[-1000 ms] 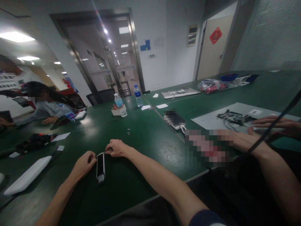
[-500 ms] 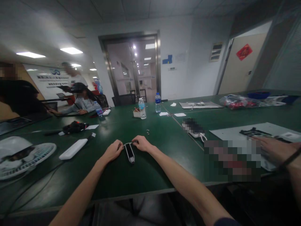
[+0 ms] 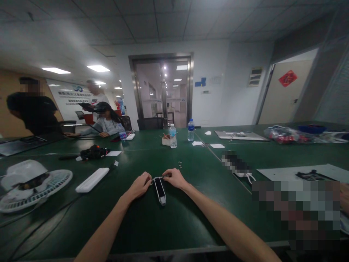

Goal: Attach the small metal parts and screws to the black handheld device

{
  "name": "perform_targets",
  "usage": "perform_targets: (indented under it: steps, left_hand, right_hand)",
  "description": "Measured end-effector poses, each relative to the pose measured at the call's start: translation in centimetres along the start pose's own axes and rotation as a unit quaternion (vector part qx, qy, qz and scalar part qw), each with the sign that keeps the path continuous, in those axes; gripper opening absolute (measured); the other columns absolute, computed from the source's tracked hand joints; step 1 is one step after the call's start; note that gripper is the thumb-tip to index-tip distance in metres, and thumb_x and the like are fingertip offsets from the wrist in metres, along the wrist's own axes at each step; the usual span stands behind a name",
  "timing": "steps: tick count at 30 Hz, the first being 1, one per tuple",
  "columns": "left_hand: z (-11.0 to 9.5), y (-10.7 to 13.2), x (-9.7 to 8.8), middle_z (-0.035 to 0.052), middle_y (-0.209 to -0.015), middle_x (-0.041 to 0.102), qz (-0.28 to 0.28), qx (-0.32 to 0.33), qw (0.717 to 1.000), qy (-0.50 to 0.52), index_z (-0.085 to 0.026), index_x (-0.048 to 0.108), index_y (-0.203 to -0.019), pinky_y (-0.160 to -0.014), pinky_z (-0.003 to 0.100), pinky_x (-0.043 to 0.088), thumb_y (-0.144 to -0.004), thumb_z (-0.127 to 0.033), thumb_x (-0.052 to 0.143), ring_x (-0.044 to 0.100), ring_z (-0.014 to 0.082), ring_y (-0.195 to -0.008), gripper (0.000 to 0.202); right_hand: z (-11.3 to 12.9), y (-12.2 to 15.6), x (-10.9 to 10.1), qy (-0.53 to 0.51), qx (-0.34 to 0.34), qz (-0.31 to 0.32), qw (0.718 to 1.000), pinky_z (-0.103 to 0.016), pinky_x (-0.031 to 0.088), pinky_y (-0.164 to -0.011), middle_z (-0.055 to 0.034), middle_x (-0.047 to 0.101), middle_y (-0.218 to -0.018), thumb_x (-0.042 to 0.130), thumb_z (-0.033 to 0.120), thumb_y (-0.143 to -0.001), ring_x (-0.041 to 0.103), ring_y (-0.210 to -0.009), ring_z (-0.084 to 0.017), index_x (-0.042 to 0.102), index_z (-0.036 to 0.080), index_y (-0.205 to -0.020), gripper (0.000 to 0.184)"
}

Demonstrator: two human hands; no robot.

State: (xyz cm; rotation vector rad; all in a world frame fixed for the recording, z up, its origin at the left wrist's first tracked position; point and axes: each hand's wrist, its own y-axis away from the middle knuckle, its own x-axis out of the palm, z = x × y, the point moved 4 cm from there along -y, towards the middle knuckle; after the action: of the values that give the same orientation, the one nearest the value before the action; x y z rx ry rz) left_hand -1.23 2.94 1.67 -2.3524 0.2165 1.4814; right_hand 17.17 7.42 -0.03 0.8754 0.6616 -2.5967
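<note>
A narrow black device (image 3: pixel 159 190) with a pale metal rim and a silver end lies on the green table (image 3: pixel 174 225), its silver end toward me. My left hand (image 3: pixel 140 185) and my right hand (image 3: pixel 174 178) meet at its far end from either side. Their fingertips pinch a thin pale loop (image 3: pixel 158 178) there, which is partly hidden by my fingers. A few tiny metal screws (image 3: pixel 180 164) lie on the table beyond my right hand.
A white oblong box (image 3: pixel 92 180) and a white desk fan (image 3: pixel 32 185) are on my left. Ahead stand water bottles (image 3: pixel 172 138) and a small box (image 3: pixel 165 141). On the right are a pixelated object (image 3: pixel 236 163), a grey sheet with a circuit board (image 3: pixel 313 175), and a pixelated person (image 3: pixel 296 211).
The view has tilted up and levelled, showing more ceiling and more of the room. My hands stay at the device's far end. The hands at the right have passed out of view.
</note>
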Motion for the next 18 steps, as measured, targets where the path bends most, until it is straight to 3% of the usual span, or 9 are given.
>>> perform_targets:
  steps: [4,9,18]
  left_hand:
    - [0.7,-0.3,0.4,0.0050,-0.090,0.053,0.007,-0.016,1.000,0.001,-0.018,0.051,-0.087,-0.069,0.029,0.041,-0.087,-0.030,0.037,0.052,0.0168,-0.077,0.019]
    - [1.1,-0.5,0.3,0.0044,-0.091,0.053,0.005,-0.033,0.999,-0.011,-0.018,0.051,-0.087,-0.070,0.028,0.041,-0.088,-0.031,0.036,0.053,0.0167,-0.079,0.020]
    - [0.9,-0.4,0.7,0.0052,-0.094,0.052,-0.026,-0.016,0.998,-0.056,-0.018,0.051,-0.090,-0.075,0.028,0.042,-0.090,-0.025,0.033,0.053,0.0163,-0.082,0.020]
  right_hand:
    - [0.2,0.2,0.0,-0.023,-0.001,-0.012,1.000,-0.023,0.047,-0.070,-0.0014,0.069,-0.086,0.059,0.025,-0.075,0.061,-0.075,-0.013,0.069,0.018,-0.092,0.020]
    - [1.3,0.7,0.2,0.010,-0.045,-0.101,0.994,-0.024,0.046,-0.073,-0.0032,0.066,-0.088,0.053,0.017,-0.077,0.059,-0.077,-0.013,0.067,0.017,-0.090,0.019]
    - [1.6,0.9,0.6,0.071,-0.038,-0.061,0.995,-0.028,0.044,-0.086,-0.0067,0.062,-0.100,0.052,0.015,-0.080,0.057,-0.093,-0.016,0.066,0.017,-0.095,0.021]
